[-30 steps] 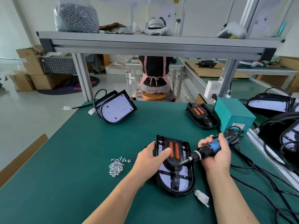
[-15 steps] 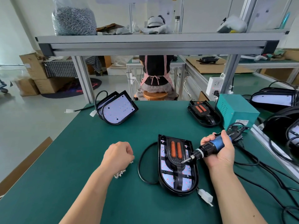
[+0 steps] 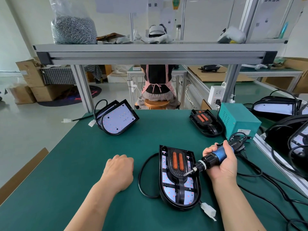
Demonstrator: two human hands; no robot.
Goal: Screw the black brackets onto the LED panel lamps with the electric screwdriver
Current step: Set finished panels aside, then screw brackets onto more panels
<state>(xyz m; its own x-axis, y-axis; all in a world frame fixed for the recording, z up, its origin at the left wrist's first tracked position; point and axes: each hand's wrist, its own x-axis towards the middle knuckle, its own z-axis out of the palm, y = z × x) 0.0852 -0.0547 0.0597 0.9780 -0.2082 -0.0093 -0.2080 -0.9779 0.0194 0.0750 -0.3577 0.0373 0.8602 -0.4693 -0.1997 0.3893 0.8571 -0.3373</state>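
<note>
My right hand (image 3: 221, 161) grips the electric screwdriver (image 3: 215, 155), my fingers (image 3: 210, 149) wrapped tight round its blue body and my thumb underneath. The tool slants down and away to the left of those fingers, and its bit meets the right edge of the black bracket (image 3: 177, 170). The bracket, with its two orange strips, lies on top of the LED panel lamp (image 3: 179, 195). The lamp lies flat on the green bench (image 3: 66, 164), just left of my right fingers and a little nearer to me.

My left hand (image 3: 120, 170) rests on the bench to the left of the lamp, apart from it, back upward. Its fingers are curled under the palm; I cannot tell whether they pinch anything. Between those fingers and the lamp the lamp's black cable (image 3: 141, 179) loops over the bench. Its white connector (image 3: 208, 211) lies at the lamp's near corner, below my right wrist.

Well beyond my right fingers another lamp with a bracket (image 3: 205, 123) lies by a teal box (image 3: 238, 124). Well beyond my left fingers a leaning pair of lamps (image 3: 116, 120) shows a white LED face.
</note>
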